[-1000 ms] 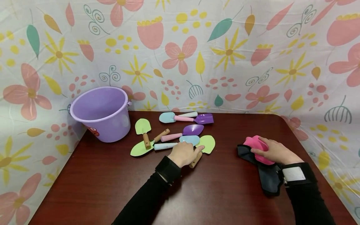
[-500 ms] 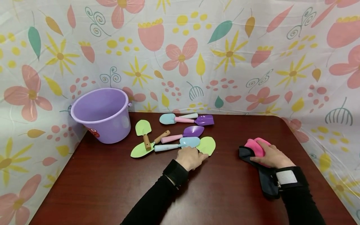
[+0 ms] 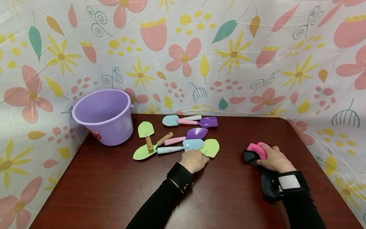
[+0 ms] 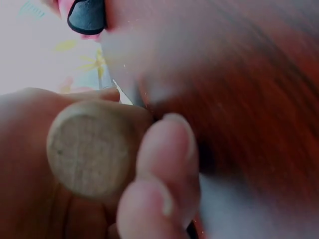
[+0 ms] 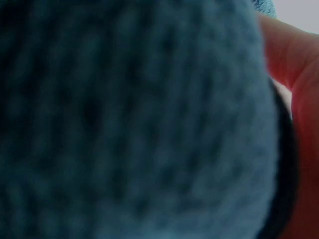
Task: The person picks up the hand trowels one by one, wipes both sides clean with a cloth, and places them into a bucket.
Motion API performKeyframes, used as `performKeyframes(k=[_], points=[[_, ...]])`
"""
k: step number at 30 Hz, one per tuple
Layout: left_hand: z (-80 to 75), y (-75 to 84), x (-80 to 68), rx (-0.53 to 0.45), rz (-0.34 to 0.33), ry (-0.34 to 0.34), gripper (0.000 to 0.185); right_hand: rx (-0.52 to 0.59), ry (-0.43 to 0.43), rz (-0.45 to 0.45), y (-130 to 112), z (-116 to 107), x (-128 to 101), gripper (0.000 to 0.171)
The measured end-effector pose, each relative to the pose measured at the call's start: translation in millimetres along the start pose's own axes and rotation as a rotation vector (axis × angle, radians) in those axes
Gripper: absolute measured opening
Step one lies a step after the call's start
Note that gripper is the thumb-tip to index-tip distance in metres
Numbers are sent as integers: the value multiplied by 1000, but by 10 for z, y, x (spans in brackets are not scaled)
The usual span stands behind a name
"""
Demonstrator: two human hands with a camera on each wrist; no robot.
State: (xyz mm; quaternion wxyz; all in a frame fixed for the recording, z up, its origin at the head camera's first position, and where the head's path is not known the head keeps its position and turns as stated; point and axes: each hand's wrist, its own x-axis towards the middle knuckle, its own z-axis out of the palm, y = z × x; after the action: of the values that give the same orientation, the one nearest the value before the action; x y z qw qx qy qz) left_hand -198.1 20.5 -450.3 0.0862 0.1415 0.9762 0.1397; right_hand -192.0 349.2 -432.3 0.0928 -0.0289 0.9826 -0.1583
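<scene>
A: What's in hand right now?

B: The left hand (image 3: 195, 160) is closed round the wooden handle (image 4: 89, 149) of a green trowel (image 3: 210, 148) at the near end of the pile of toy spades. The left wrist view shows the handle's round end sitting between thumb and curled fingers (image 4: 164, 164). So I'd judge this the pick-up step, with the grip made and the trowel still lying on the bench (image 3: 114, 190).

A: And the other hand?

B: The right hand (image 3: 273, 159) has its fingers curled over a pink and dark cloth (image 3: 258, 151), bunching it on the bench, well apart from the spades.

A: What does the next move call for?

B: Probably lifting the trowel clear. Its blade lies just against the blue spade (image 3: 193, 144), so a straight rise would avoid dragging that neighbour.

A: Room to move?

B: Plenty toward the person: the near half of the bench is bare wood. The purple bucket (image 3: 103, 116) stands at the back left corner, tight against the flowered sheet (image 3: 183, 47), which walls in the back and both sides. The right hand works close to the bench's right edge.
</scene>
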Motion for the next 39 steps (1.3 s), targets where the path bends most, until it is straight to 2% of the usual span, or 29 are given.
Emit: performKeyframes(k=[6, 12, 20, 26, 32, 39], points=[[0, -60, 13, -109, -6, -53, 51, 18, 33, -42, -12, 48, 12, 71], [28, -145, 39, -293, 46, -35, 44, 33, 92, -101, -30, 69, -16, 66], [42, -227, 50, -516, 99, -73, 38, 56, 226, -208, -51, 10, -21, 50], [-52, -262, 26, -621, 116, -97, 37, 106, 298, -238, -162, -177, -34, 51], [-209, -299, -21, -707, 153, -113, 37, 145, 375, -257, -348, -323, -69, 50], [-361, -400, -10, -749, 152, -44, 36, 192, 436, -298, -686, -443, -77, 53]])
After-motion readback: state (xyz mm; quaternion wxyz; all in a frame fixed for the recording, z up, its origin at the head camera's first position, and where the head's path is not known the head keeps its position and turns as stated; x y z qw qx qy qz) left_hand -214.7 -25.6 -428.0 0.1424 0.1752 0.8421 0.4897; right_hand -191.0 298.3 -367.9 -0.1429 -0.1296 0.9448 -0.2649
